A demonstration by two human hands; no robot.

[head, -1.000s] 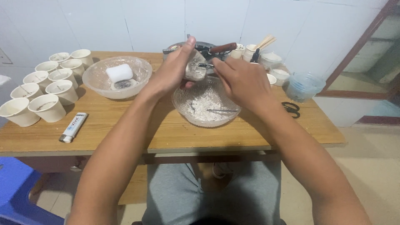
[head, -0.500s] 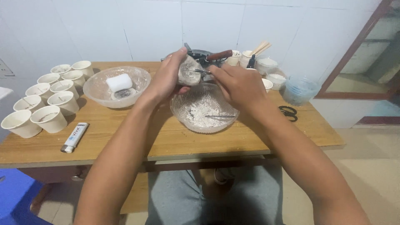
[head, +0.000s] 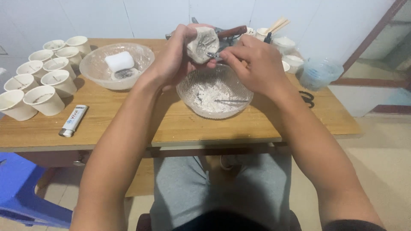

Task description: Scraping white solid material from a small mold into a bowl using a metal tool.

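Wooden table (head: 180,124) spans the view under both forearms. Directly below the hands sits a clear glass bowl (head: 215,91) with white powder (head: 208,95) at its bottom and a thin metal tool lying in it. Left of the left hand, a second glass bowl (head: 116,65) holds a white block (head: 119,61). Further left, well apart from the hands, a cluster of paper cups (head: 40,81) stands in rows; a lighter (head: 73,120) lies near them at the table's front. Behind the hands, a brown-handled tool (head: 231,31), more cups and upright wooden sticks (head: 278,25) are partly hidden by the fingers. Right of the right hand: a pale blue container (head: 320,73), and black scissors (head: 306,97), mostly covered by the right forearm. Left hand (head: 171,57) is wrapped around a whitish lump (head: 202,43), held raised over the powder bowl. Right hand (head: 252,64) has its fingers pinched closed on a small metal tool (head: 212,54) whose tip touches the lump. The two hands are close together, nearly touching.
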